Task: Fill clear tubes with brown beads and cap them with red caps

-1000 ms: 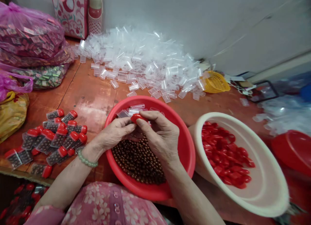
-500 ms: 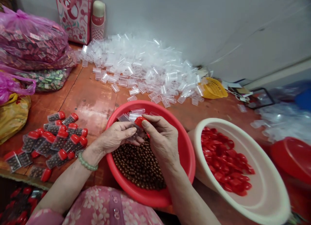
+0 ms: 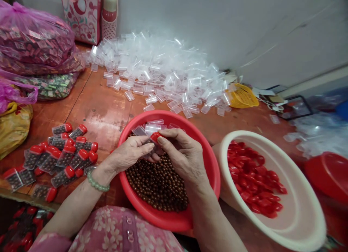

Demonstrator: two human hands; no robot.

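Note:
Over the red basin (image 3: 209, 165), my left hand (image 3: 127, 154) is closed around a small clear plastic container (image 3: 157, 149), mostly hidden by the fingers. My right hand (image 3: 187, 156) pinches a red cap (image 3: 155, 136) at the container's upper end, thumb in front. Whether the cap is fully seated cannot be seen. Below both hands lie many small shiny brown balls (image 3: 157, 186). Several clear empty containers (image 3: 153, 128) rest at the basin's far side.
Filled red-capped containers (image 3: 66, 156) lie in a group at left. Behind the basin spreads a heap of clear containers (image 3: 163, 70). At right, a tilted cream basin (image 3: 293, 194) holds red caps (image 3: 250, 176). Beyond are a yellow basket (image 3: 243, 96), plastic bags (image 3: 35, 41) and a flask (image 3: 109, 18).
My right hand has brought the red cap slightly closer to my left hand and onto the container's end. The view has shifted slightly.

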